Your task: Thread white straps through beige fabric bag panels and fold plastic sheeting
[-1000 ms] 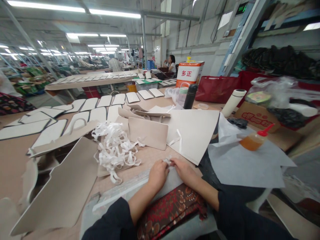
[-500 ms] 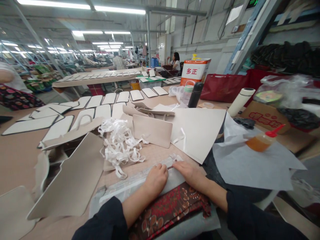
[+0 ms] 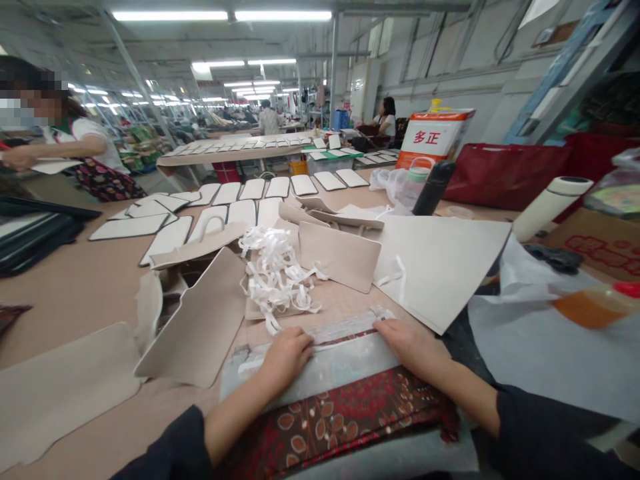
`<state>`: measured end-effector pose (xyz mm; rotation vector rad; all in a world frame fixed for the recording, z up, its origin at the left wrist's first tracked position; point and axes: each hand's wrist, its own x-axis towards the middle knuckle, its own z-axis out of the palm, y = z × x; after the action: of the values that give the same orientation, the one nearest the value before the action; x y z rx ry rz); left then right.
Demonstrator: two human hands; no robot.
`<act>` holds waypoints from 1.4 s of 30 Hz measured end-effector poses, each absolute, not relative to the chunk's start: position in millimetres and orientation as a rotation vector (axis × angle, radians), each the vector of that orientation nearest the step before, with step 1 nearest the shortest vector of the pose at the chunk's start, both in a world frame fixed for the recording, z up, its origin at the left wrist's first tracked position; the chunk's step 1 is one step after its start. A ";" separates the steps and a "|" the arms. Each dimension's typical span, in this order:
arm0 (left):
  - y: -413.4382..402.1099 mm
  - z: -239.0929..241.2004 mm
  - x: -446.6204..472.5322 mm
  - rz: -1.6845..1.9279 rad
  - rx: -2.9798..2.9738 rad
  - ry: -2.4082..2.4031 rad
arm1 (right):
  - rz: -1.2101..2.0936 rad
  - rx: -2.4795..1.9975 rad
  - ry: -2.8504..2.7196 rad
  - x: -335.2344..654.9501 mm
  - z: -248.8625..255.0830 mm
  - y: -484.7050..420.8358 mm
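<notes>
My left hand point(image 3: 291, 351) has its fingers curled together on the upper strip of a translucent plastic sheet point(image 3: 345, 360). Farther right along that strip, my right hand point(image 3: 411, 345) pinches the sheet's edge, thumb and fingers close together. Brown and red patterned fabric point(image 3: 350, 403), folded in layers, lies below the sheet, towards my body. A dark red line of the fabric shows between the two hands. Just beyond them sits a tangled heap of white ribbon point(image 3: 280, 273). The undersides of both hands are hidden.
Beige bag pieces point(image 3: 200, 320) stand left of the ribbon, with a large pale panel point(image 3: 445, 260) to its right. White panels point(image 3: 243, 212) lie in rows behind. A black bottle point(image 3: 434, 188), white flask point(image 3: 550, 207) and orange-filled bottle point(image 3: 595, 307) are at right. A co-worker point(image 3: 95, 147) stands left.
My left hand has slid left along the strip, so the hands are farther apart. The view has turned left, bringing more of the co-worker and a dark stack into sight.
</notes>
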<state>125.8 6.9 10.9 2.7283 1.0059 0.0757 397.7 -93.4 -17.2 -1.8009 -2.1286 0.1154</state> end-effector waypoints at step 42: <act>6.1 -7.7 161.2 0.298 2.530 1.078 | 0.013 -1.739 -2.022 335.6 -43.2 -58.5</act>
<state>161.2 6.1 -7.7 2.5299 1.0779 0.2982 335.6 -58.5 -43.2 -1.7392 -2.0222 0.0132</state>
